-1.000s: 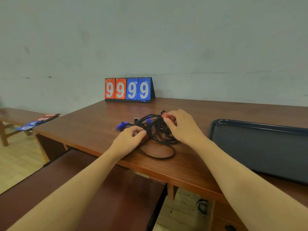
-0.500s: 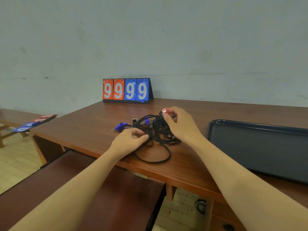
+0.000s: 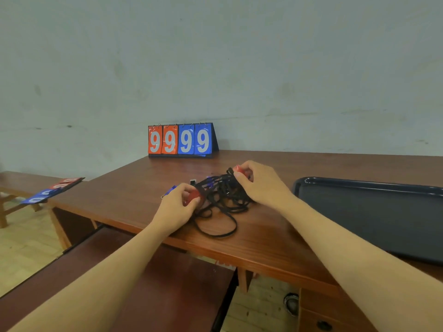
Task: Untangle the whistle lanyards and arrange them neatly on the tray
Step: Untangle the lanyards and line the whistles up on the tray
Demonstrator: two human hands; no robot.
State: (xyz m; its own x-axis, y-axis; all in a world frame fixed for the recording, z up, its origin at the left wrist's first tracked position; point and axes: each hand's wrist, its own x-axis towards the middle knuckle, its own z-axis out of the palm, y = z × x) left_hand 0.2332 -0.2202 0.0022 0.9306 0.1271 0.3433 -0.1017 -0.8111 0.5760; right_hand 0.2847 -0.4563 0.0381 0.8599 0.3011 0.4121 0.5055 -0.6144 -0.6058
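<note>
Wooden counter (image 3: 134,192), tray (image 3: 359,212) bare. Since a second ago: left hand (image 3: 178,207) now pinching red whistle (image 3: 193,196), right hand (image 3: 261,183) gripping another; lanyards (image 3: 223,204) tangled.

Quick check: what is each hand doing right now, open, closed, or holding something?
Left hand: fingers curled round a red whistle at the tangle of black lanyards.
Right hand: pinching another red whistle at the tangle's top.
</note>
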